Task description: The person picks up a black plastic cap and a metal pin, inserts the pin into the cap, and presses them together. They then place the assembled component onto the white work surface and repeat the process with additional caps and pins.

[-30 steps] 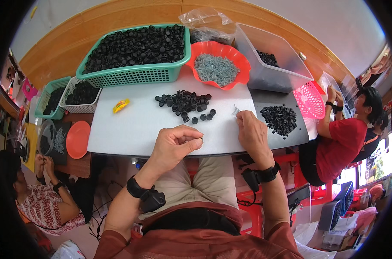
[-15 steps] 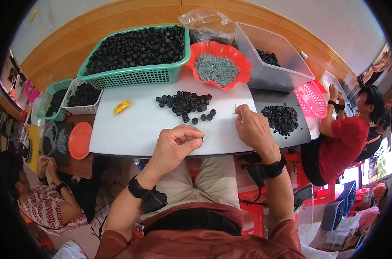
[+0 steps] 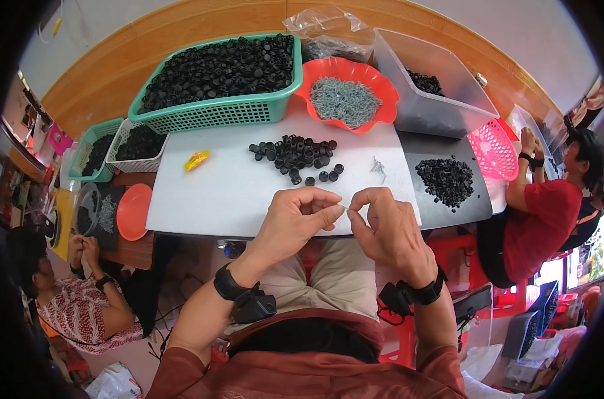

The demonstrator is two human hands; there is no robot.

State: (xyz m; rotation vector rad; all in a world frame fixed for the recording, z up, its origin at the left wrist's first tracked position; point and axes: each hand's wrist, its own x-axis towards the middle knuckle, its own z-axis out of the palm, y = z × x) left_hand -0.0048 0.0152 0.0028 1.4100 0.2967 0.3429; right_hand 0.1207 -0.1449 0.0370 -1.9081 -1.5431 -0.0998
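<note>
Head view: the left hand [image 3: 299, 219] and right hand [image 3: 382, 226] meet fingertip to fingertip at the near edge of the white table [image 3: 215, 199], both pinched closed on something too small to identify. A pile of black caps [image 3: 295, 151] lies just beyond them, with small metal pins [image 3: 378, 166] to its right.

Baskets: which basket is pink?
The small round pink basket at the table's right end, beside a seated person in red. The other baskets, the big one and the small far-left one, are green.
</note>
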